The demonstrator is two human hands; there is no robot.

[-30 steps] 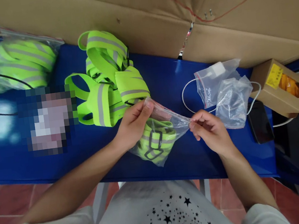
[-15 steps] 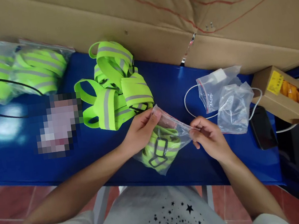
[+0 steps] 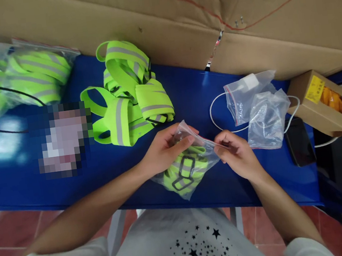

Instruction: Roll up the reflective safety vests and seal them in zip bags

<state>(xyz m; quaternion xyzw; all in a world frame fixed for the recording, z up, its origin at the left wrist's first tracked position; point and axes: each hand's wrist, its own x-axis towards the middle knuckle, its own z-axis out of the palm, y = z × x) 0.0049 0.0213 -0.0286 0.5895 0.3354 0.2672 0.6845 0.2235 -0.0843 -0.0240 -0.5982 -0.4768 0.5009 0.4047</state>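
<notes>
A clear zip bag (image 3: 210, 160) lies near the front of the blue table, with a rolled yellow-green reflective strap (image 3: 199, 167) and its black buckles showing inside. My left hand (image 3: 165, 149) grips the bag's upper left, thumb laid across the plastic. At the other end of the zip edge, my right hand (image 3: 234, 152) pinches the corner between thumb and fingers. Just beyond the left hand sits a heap of loose reflective straps (image 3: 122, 117), partly coiled, with grey stripes.
Two filled bags of straps (image 3: 38, 76) lie at the far left, crossed by a black cable. Clear bags (image 3: 266, 119), a white cable, a black phone (image 3: 300, 142) and a cardboard box (image 3: 319, 102) stand right. A blurred-out item (image 3: 64, 142) lies left. Cardboard (image 3: 81, 24) lines the back.
My left thumb has slid right and down along the bag's top edge, and the left fingers now reach behind it. My right hand still pinches the corner, slightly nearer the left.
</notes>
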